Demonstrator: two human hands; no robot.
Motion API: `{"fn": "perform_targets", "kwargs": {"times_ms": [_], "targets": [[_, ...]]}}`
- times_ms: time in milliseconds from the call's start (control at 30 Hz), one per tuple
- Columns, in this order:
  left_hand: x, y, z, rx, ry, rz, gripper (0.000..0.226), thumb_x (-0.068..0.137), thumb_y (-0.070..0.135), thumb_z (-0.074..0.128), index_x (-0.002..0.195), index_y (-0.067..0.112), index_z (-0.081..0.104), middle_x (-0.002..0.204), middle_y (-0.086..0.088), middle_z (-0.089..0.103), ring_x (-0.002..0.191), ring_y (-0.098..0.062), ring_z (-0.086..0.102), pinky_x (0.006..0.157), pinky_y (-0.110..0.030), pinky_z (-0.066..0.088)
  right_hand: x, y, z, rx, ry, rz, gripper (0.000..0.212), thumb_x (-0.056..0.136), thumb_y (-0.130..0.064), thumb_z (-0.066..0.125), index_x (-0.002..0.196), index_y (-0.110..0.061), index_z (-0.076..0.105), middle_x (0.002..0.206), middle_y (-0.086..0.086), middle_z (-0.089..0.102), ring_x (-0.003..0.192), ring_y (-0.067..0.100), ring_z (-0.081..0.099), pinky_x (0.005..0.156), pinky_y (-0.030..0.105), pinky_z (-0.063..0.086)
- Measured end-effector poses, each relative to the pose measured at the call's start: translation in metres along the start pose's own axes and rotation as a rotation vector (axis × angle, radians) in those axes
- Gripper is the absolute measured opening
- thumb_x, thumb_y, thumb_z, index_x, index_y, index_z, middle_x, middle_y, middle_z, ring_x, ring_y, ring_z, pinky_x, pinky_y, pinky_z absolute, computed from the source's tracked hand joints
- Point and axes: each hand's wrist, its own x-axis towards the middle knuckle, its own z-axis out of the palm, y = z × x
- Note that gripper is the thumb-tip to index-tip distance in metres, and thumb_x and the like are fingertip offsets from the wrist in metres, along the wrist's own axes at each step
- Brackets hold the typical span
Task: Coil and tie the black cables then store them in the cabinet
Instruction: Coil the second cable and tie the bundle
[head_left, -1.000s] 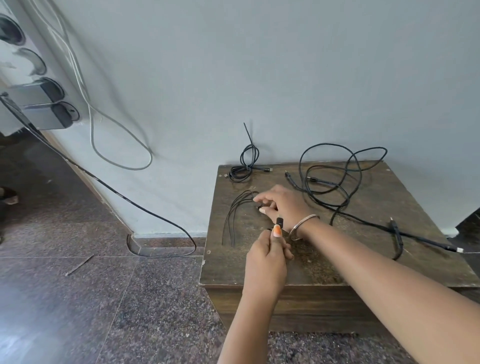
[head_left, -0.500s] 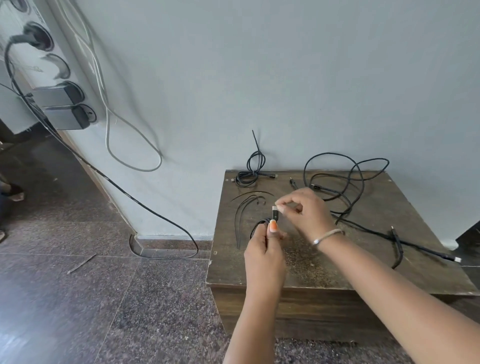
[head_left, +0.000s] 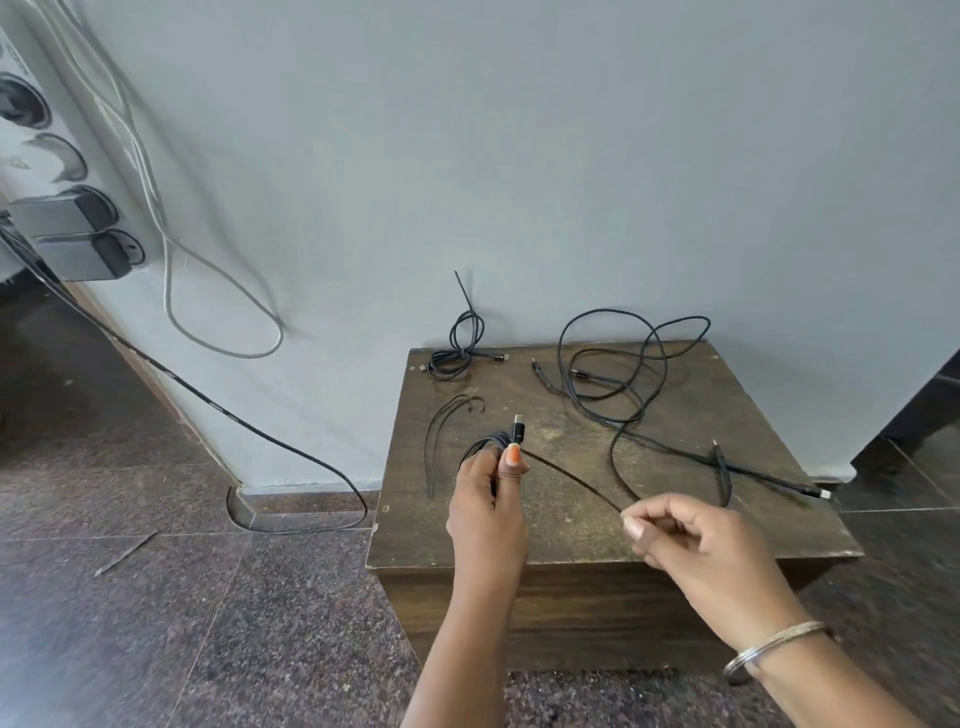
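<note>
Soft even daylight, no glare; faint cable shadows on wall (head_left: 519, 156); wide-angle bending at edges; left periphery slightly blurred.

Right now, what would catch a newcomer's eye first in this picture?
Two hands at the front edge of a wooden table: the left hand grips a coiled black cable with its plug sticking up, and the right hand pinches a thin black strand running from it. A loose tangle of cables sprawls over the table's right side, and a small tied bundle sits at the back by the wall.
</note>
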Motion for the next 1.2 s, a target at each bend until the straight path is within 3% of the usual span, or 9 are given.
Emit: {"fn": "perform_targets", "kwargs": {"times_ms": [133,267,533,700,867,1033,1133,1200], "targets": [[0.0,-0.001,0.003,0.067,0.01,0.039,0.035,0.097,0.041,0.04,0.084,0.014,0.057,0.086,0.0,0.057,0.074,-0.021,0.051,0.068,-0.039,0.041,-0.004,0.003,-0.002,0.004,-0.022,-0.022,0.013,0.081,-0.012,0.07,0.074,-0.023,0.072,0.067,-0.002,0.071,0.065,0.015,0.066,0.073,0.043,0.057],[0.0,-0.002,0.004,0.103,-0.007,0.056,0.036,0.097,0.042,0.04,0.078,0.014,0.052,0.08,0.001,0.051,0.071,-0.019,0.047,0.063,-0.034,0.034,-0.005,0.003,-0.002,0.021,-0.085,-0.038,0.012,0.082,-0.014,0.07,0.076,-0.024,0.073,0.068,-0.005,0.071,0.066,0.012,0.066,0.073,0.038,0.057],[-0.004,-0.004,0.012,0.168,-0.082,0.058,0.032,0.097,0.043,0.04,0.072,0.026,0.05,0.07,0.003,0.049,0.066,-0.022,0.046,0.065,-0.037,0.035,-0.005,-0.003,-0.004,0.123,-0.197,-0.084,0.008,0.083,-0.017,0.07,0.082,-0.024,0.074,0.074,0.0,0.073,0.072,0.015,0.069,0.074,0.032,0.058],[-0.006,-0.005,0.012,0.152,-0.074,0.043,0.035,0.097,0.044,0.041,0.089,0.018,0.063,0.076,0.005,0.063,0.077,-0.024,0.058,0.079,-0.044,0.046,-0.004,-0.005,-0.005,0.283,-0.235,-0.065,0.009,0.083,-0.013,0.068,0.087,-0.017,0.074,0.079,0.01,0.073,0.076,0.024,0.069,0.071,0.025,0.058],[-0.008,-0.002,0.012,0.167,-0.122,0.035,0.039,0.096,0.046,0.039,0.09,0.018,0.065,0.075,-0.002,0.067,0.075,-0.025,0.06,0.081,-0.045,0.048,0.0,-0.008,-0.009,0.515,-0.241,-0.031,0.013,0.078,-0.008,0.068,0.088,-0.012,0.075,0.08,0.011,0.073,0.072,0.015,0.068,0.065,0.02,0.055],[-0.012,0.001,0.014,0.319,-0.177,0.068,0.039,0.098,0.047,0.035,0.085,0.021,0.062,0.065,0.002,0.064,0.066,-0.021,0.058,0.082,-0.042,0.044,0.012,-0.009,-0.018,0.412,-0.117,-0.126,0.014,0.073,-0.014,0.073,0.086,-0.019,0.076,0.078,0.003,0.073,0.068,0.007,0.063,0.058,0.016,0.051],[-0.016,0.004,0.016,0.481,-0.251,0.133,0.04,0.098,0.048,0.03,0.086,0.02,0.056,0.073,0.004,0.068,0.077,-0.019,0.062,0.087,-0.037,0.036,0.023,-0.006,-0.019,0.224,0.034,-0.228,0.015,0.076,-0.015,0.075,0.084,-0.028,0.076,0.083,-0.007,0.074,0.073,0.006,0.065,0.064,0.019,0.053],[-0.019,0.007,0.018,0.614,-0.296,0.191,0.038,0.098,0.049,0.026,0.085,0.021,0.049,0.08,0.005,0.069,0.082,-0.02,0.062,0.089,-0.036,0.032,0.027,-0.007,-0.015,0.25,0.078,-0.271,0.018,0.075,-0.013,0.076,0.083,-0.03,0.075,0.084,-0.009,0.075,0.075,0.005,0.067,0.067,0.017,0.053]]}}
